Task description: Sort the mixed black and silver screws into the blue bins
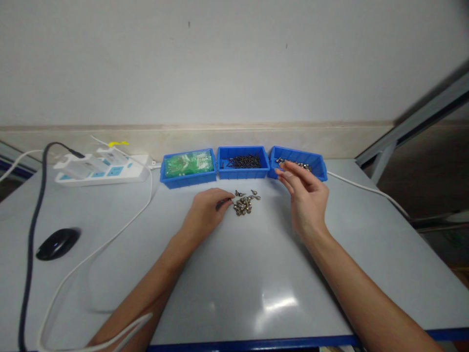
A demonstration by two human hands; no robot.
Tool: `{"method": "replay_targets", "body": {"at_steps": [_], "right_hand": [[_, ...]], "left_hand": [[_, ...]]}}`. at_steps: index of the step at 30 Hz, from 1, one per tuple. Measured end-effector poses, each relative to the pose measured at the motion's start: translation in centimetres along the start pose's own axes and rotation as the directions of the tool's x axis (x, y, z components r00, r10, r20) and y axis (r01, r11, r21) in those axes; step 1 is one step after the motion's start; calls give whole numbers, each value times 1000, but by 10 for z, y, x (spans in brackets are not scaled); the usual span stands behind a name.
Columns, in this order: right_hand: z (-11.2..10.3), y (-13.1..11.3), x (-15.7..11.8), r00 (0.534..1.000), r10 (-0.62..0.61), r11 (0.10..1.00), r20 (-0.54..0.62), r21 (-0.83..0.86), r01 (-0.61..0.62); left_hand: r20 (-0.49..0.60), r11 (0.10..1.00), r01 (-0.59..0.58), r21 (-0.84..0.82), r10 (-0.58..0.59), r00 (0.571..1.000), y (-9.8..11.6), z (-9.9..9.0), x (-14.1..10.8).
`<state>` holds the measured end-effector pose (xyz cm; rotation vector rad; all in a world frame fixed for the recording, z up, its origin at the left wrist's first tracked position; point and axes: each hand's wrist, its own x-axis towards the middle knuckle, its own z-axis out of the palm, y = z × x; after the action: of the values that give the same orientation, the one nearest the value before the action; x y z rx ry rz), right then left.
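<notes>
A small pile of shiny metal screws (pixel 242 206) lies on the grey table, with a few loose ones at its upper edge. My left hand (pixel 209 208) rests at the pile's left side, thumb and forefinger pinched together beside the screws; whatever sits between the tips is too small to name. My right hand (pixel 306 193) is raised in front of the right blue bin (pixel 319 164), its fingers bent and drawn together near the bin's front wall. That bin holds small metal parts (pixel 307 167), partly hidden by the hand. What the right fingertips hold cannot be made out.
The middle blue bin (pixel 244 173) holds dark long screws; the left one (pixel 188 181) holds green-and-white packets. A white power strip (pixel 106 175) with plugs, a black mouse (pixel 58 243), a dark cable (pixel 34 234) and a white cable (pixel 106 244) lie to the left. A wall stands behind.
</notes>
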<state>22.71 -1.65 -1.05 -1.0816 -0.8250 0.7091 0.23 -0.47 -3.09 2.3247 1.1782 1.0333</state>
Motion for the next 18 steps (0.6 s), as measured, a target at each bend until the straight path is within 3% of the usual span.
{"method": "replay_targets", "body": {"at_steps": [3,7,10,13,18], "right_hand": [[0,-1,-4,985,52,995,164,-95,-36],[1,-2,-11,876,145,970,461,-241,-33],[3,-4,-15,784,181,968,594,-248,-35],[5,-6,-18,708,246,968,662,-200,-149],[6,-5,-18,664,337,934,667,-148,-325]], "left_hand": [[-41,943,203,-262,-221,974,8,-2,3],[34,738,359,-572,-416,909,19,-4,7],[69,649,379,-659,-450,890,25,-5,10],[99,599,390,-700,-459,883,29,-5,11],[145,564,402,-721,-444,884,31,-5,10]]}}
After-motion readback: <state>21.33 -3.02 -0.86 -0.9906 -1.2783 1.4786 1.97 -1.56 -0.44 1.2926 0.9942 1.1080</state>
